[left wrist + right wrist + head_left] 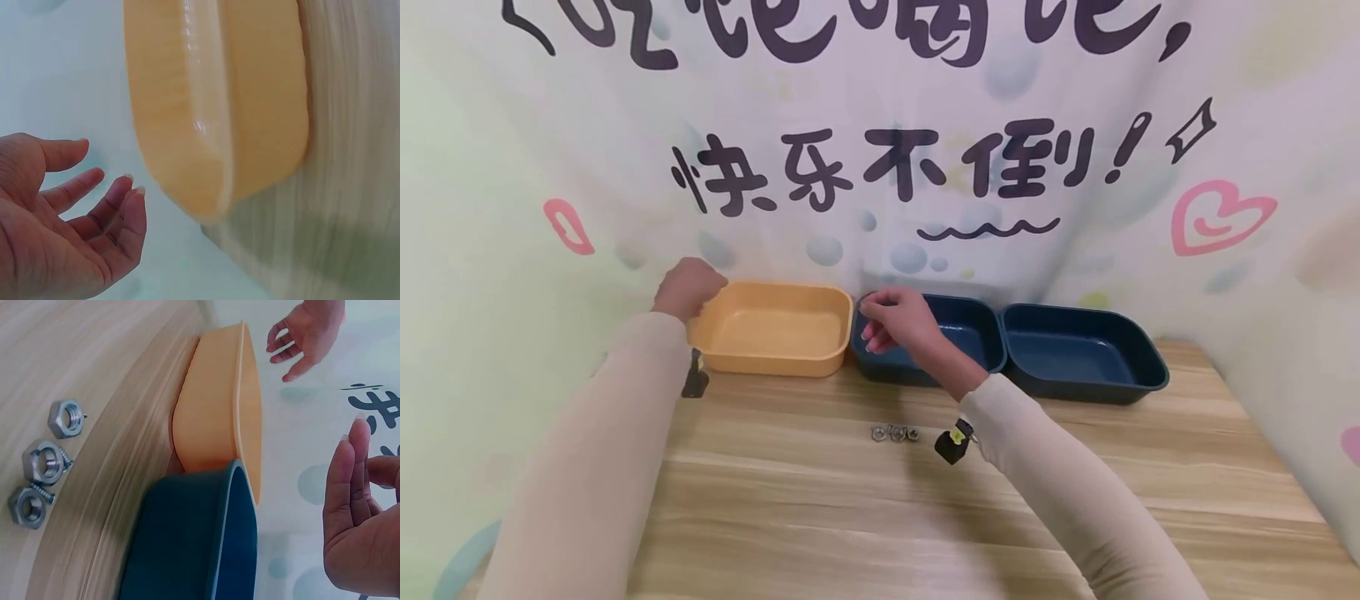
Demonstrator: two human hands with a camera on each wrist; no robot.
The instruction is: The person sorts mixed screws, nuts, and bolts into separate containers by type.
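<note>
My left hand [687, 287] hovers just off the outer left end of a yellow tray [772, 327], fingers loose and slightly spread, holding nothing; my left wrist view shows a clear gap between fingertips and tray. My right hand [897, 321] hangs over the near left corner of the first dark blue tray [970, 333], fingers relaxed and holding nothing; from the head view I cannot tell whether it touches the rim, but my right wrist view shows the fingers apart from it. That hand hides part of this tray's inside. The visible floors of the yellow tray and the second dark blue tray [1082, 350] look bare. All three trays stand side by side along the far edge of the bench [820, 517], against a printed backdrop [880, 167]. Three metal nuts [895, 433] lie in a short row near the bench's middle, in front of the first blue tray. Small dark devices are strapped at my wrists, too blurred to make out.
</note>
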